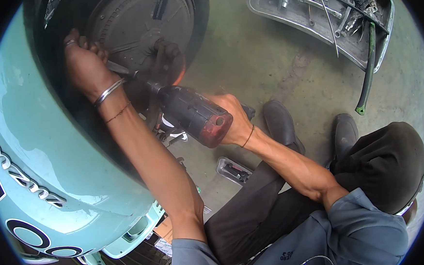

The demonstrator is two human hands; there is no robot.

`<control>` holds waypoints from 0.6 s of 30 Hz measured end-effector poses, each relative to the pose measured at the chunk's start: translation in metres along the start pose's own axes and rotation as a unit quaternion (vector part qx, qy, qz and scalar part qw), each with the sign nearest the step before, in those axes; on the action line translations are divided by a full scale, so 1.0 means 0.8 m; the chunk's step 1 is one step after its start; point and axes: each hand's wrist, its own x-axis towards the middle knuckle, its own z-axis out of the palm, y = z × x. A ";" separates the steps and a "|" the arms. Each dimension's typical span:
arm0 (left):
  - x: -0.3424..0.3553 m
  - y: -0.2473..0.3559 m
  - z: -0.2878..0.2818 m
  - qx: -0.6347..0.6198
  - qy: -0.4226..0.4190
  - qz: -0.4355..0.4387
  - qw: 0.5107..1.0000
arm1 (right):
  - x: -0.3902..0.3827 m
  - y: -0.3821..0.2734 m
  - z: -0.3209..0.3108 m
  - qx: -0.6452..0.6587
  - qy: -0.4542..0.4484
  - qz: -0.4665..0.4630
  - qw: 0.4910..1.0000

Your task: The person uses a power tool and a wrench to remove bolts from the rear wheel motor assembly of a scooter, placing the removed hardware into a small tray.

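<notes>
My right hand [232, 114] is wrapped round the grip of a black and red cordless impact wrench [186, 110]. The tool's nose points up and left into the dark space beside a scooter's round, dusty grey cover [142, 25]. My left hand [89, 62] is closed beside that cover, under the scooter's teal body panel [61, 127]. A silver metal bar [118, 68] comes out next to the left palm and runs toward the tool's nose. What the left fingers grip is hidden. Shadow and my arms hide where the tool meets the part.
A metal tray [307, 20] with sockets, wrenches and a green-handled screwdriver lies at the upper right. A green-and-black bar [368, 77] sticks out over its edge. A small tray [234, 171] sits on the floor near my legs. My shoes [282, 123] rest on the greenish floor.
</notes>
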 end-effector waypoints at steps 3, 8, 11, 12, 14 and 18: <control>-0.001 -0.003 -0.021 -0.037 0.059 0.002 0.998 | -0.005 0.003 0.006 0.011 -0.004 0.015 1.000; 0.000 -0.010 -0.037 -0.050 0.031 0.053 0.997 | -0.002 0.001 0.009 0.058 -0.017 0.024 0.998; -0.013 -0.007 -0.020 -0.066 0.107 0.049 0.991 | 0.001 0.003 0.006 0.061 -0.021 0.005 0.998; -0.009 -0.010 -0.022 -0.066 0.101 0.054 0.991 | 0.001 0.007 0.005 0.050 -0.025 -0.001 0.998; 0.001 -0.015 -0.028 -0.064 0.088 0.066 0.992 | 0.002 0.008 0.006 0.033 -0.023 -0.010 0.999; 0.006 -0.016 -0.034 -0.070 0.070 0.065 0.993 | 0.003 0.002 0.007 0.022 -0.009 -0.020 1.000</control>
